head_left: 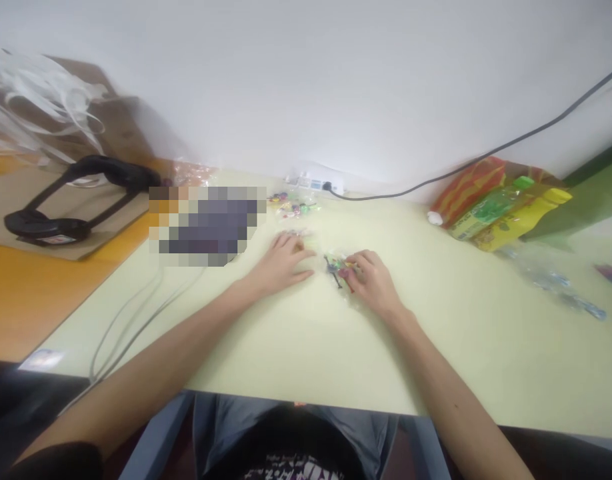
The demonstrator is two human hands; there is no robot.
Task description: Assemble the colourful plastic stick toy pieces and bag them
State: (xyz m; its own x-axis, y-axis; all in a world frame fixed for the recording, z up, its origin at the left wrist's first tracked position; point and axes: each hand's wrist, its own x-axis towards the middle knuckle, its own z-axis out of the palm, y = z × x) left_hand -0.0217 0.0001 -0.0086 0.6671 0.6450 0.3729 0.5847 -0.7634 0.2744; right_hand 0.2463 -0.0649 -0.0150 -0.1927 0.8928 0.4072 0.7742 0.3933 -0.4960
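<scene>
My left hand rests low over the table with its fingers apart, thumb stretched toward the right. Just past its fingertips lies a small clear wrapper, partly hidden by the hand. My right hand has its fingers curled on the edge of a small clear plastic bag. Green, dark blue, red and yellow bits show through that bag, too blurred to name. A gap separates my left fingertips from it. Behind both hands sits a loose cluster of small colourful pieces, seemingly in clear plastic.
A white power strip with a grey cable lies by the wall. Snack bags and clear plastic packaging are at right. A pixelated dark object, thin cables and a black strap-like frame are at left.
</scene>
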